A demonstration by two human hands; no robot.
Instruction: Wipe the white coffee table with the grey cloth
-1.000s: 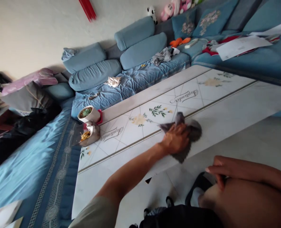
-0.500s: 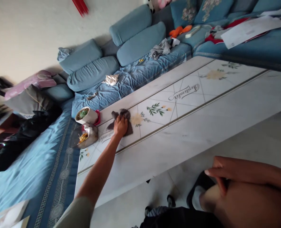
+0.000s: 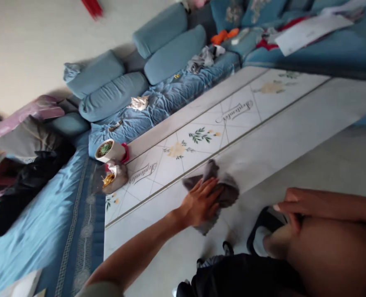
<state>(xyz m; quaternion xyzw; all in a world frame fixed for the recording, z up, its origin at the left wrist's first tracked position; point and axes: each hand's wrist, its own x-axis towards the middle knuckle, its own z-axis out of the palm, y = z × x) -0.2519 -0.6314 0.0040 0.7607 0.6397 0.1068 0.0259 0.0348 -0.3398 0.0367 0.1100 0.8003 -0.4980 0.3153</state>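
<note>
My left hand [image 3: 201, 201] lies flat with fingers spread on a grey cloth [image 3: 224, 192], pressing it onto the near part of a white tiled table [image 3: 294, 123] with flower patterns. My right hand [image 3: 289, 208] rests on my bare knee at the lower right, fingers curled over it and holding nothing. A white cup of food [image 3: 108, 149] and an open silver snack bag [image 3: 111, 177] stand at the table's left end, well to the left of the cloth.
A blue sofa [image 3: 158, 103] with blue cushions runs along the far side and left of the table. Crumpled wrappers, clothes and papers [image 3: 306, 29] lie on it. A black sandal [image 3: 263, 231] shows by my foot on the floor.
My left hand slid the cloth from the table's far left, near the cup, back toward the near edge in front of me. The right hand stayed on my knee.
</note>
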